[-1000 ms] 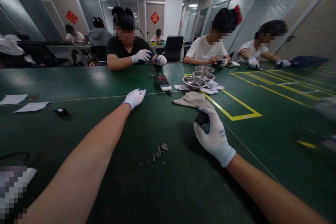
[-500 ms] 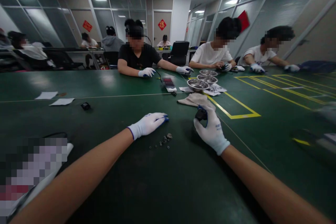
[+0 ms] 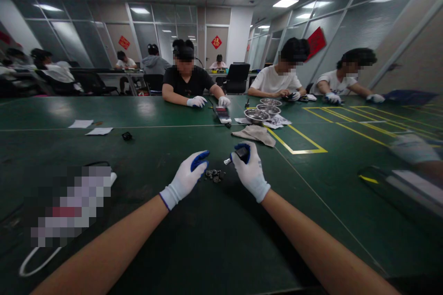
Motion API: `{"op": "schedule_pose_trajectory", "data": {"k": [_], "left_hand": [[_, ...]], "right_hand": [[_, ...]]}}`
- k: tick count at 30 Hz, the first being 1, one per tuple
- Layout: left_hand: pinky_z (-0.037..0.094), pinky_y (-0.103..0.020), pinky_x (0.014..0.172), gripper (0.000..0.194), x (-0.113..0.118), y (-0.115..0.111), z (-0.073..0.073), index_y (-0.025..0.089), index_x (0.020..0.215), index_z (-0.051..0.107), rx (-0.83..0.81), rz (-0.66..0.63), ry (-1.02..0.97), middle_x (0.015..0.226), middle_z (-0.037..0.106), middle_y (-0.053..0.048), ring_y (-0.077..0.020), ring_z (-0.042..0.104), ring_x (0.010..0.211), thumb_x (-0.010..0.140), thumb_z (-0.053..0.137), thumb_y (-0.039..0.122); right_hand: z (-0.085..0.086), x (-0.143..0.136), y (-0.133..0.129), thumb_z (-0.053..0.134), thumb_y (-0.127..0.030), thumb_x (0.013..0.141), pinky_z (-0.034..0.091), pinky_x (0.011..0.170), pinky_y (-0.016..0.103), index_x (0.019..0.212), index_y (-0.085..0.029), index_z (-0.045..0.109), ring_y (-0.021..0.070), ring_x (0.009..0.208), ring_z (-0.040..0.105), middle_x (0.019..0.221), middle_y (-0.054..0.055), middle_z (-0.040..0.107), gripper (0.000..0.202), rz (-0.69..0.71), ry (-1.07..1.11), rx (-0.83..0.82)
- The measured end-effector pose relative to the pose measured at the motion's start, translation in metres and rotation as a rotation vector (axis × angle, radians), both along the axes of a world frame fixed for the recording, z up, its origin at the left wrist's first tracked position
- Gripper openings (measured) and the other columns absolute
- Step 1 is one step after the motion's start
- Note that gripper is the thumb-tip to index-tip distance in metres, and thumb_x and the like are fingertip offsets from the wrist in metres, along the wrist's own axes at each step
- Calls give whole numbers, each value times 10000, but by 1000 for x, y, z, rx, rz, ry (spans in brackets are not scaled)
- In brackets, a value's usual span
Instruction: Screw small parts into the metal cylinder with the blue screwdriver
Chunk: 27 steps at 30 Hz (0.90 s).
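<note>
Right hand (image 3: 251, 170) has shifted left, nearer the small parts (image 3: 216, 178); I've got it clamped on a black piece (image 3: 242, 152), likely to leave the pale tip (image 3: 227, 162) exposed. Left hand (image 3: 187, 174), fingers apart, sits left of the parts, perhaps fencing them.

The left hand (image 3: 187, 175) has come back beside the small metal parts (image 3: 216, 179), now bunched tighter; the right hand (image 3: 252, 171) has brought its black object (image 3: 242, 152) closer.

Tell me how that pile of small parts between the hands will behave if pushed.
The small parts would probably scatter, lying as a loose pile. Some look round, so might roll if tipped on edge.
</note>
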State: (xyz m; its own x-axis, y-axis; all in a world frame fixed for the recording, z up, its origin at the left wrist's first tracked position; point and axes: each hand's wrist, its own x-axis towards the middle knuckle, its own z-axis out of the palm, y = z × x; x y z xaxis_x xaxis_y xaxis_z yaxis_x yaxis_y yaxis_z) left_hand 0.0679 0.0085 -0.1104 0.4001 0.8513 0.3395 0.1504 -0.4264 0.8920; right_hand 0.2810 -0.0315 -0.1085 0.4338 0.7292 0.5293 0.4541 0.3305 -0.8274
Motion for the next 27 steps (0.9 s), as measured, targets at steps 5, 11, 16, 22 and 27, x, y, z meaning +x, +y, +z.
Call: {"op": "schedule_pose_trajectory", "data": {"k": [5, 11, 16, 22, 27], "left_hand": [[512, -482, 1086, 483, 7, -19, 8, 215, 1219, 713, 72, 122, 115, 1232, 752, -103, -307, 694, 1162, 754, 780, 327], [559, -349, 756, 338, 0, -16, 11, 196, 809, 694, -8, 31, 134, 807, 727, -48, -233, 680, 791, 906, 565, 493], [548, -355, 723, 451, -1, -7, 6, 188, 712, 607, -119, -21, 64, 723, 661, -35, -219, 627, 738, 914, 509, 580], [561, -394, 918, 332, 1, -16, 15, 198, 1022, 684, -79, -17, 3, 1027, 750, -82, -262, 699, 987, 768, 759, 398], [524, -316, 599, 444, 1, -14, 8, 202, 702, 590, -215, 15, 56, 641, 603, -6, -178, 589, 605, 893, 578, 603]], "right_hand": [[12, -44, -5, 658, -437, 789, 560, 787, 413, 1026, -247, 559, 248, 835, 662, 868, 33, 689, 320, 95, 119, -82], [10, -68, -4, 664, -447, 783, 571, 775, 401, 1027, -248, 542, 239, 819, 668, 870, 34, 686, 338, 69, 259, -125], [6, -68, -11, 671, -459, 798, 574, 772, 397, 1034, -246, 532, 234, 816, 673, 863, 26, 684, 347, 81, 297, -108], [2, -62, -16, 703, -470, 822, 572, 773, 390, 1055, -250, 534, 230, 835, 683, 889, 29, 698, 363, 101, 283, -91], [3, -54, -14, 695, -492, 810, 566, 765, 395, 1029, -252, 538, 232, 817, 673, 863, 27, 687, 361, 62, 271, -102]]}}
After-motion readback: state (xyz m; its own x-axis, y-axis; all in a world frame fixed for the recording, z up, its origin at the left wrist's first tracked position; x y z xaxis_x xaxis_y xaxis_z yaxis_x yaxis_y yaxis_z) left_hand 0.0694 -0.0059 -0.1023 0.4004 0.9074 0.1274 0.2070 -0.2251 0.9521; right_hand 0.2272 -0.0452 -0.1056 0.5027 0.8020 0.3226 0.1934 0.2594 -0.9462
